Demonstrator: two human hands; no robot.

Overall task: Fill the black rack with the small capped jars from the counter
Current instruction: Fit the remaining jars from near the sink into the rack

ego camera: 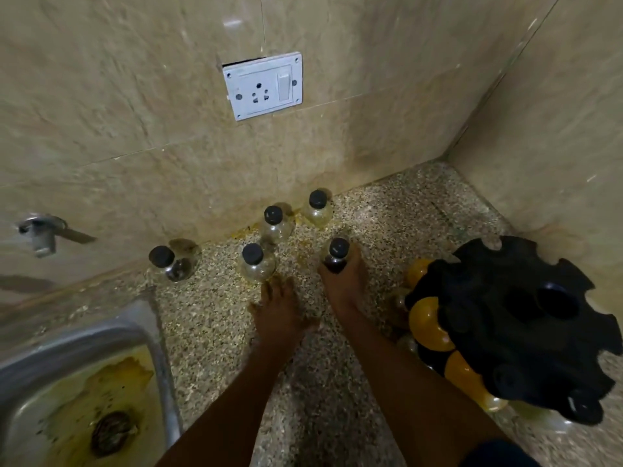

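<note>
text: none legible | labels: none on jars (256, 264) or rack (526, 328)

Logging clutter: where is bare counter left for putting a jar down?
Bare counter lies between the sink and the left hand, and nearer, between both forearms. Crowded: five jars along the wall, and beside the black rack.

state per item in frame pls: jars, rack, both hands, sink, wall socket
right hand: grips dark-filled jar, capped, upright on counter
left hand: fingers reach toward near clear jar, contact unclear
other three loose jars: capped, upright by wall
black rack: partly loaded, yellow-filled jars on its left side
sink: yellow-stained, drain dirty
wall socket: nothing plugged in
</note>
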